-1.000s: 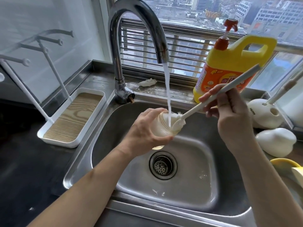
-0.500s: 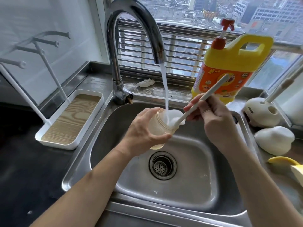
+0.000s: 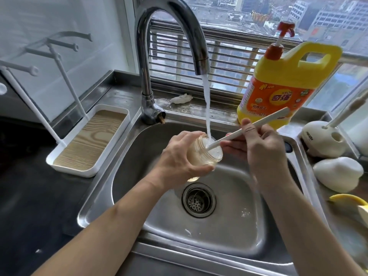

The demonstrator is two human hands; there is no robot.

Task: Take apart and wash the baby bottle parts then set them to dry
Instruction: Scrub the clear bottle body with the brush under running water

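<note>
Curled round the body of the clear baby bottle [image 3: 200,154], the left hand [image 3: 179,159] holds it tilted above the middle of the sink [image 3: 239,216], mouth turned up and to the right, just over the drain strainer [image 3: 198,200]. The right hand [image 3: 262,150] pinches the white handle of a bottle brush [image 3: 268,119] between thumb and fingers; the handle slants down to the left, and its lower end is inside the bottle's mouth. The brush head itself cannot be made out through the foam and water.

Water [image 3: 207,108] runs from the curved chrome faucet [image 3: 169,26], which stands at the sink's back left corner, and the stream falls straight into the bottle's opening beside the brush handle.

On the ledge along the sink's back edge sits a yellow dish soap jug [image 3: 286,86] with a red pump, toward the right, and a crumpled white scrap [image 3: 182,99] lies near the faucet base. At the sink's left edge, on the dark counter [image 3: 29,196], stands a white drying rack [image 3: 89,142] with a wood-grain base and upright pegs. At the right edge are a rounded white brush holder [image 3: 322,138] with a brush standing in it, a second rounded white piece [image 3: 338,174] just in front, and a yellow rim [image 3: 346,199] near the front corner.
</note>
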